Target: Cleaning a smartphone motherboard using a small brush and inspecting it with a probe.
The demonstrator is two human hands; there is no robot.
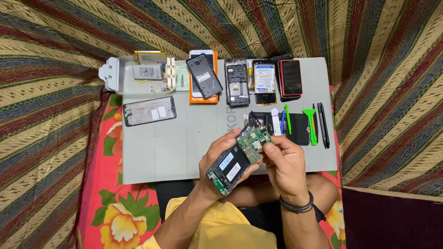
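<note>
Yellow shirt [221,226] at the bottom edge, and just above it both hands are busy. Left hand [217,159] cradles an opened phone [228,168] from beneath, battery side up, over the near edge of the grey bench [170,143]. Right hand [284,166] pinches the green circuit board [254,144] at the phone's top end. Best, I'd say, to keep that board level, gripped by its edges, phone steady. Plastic pry tools [310,124] lie just beyond.
</note>
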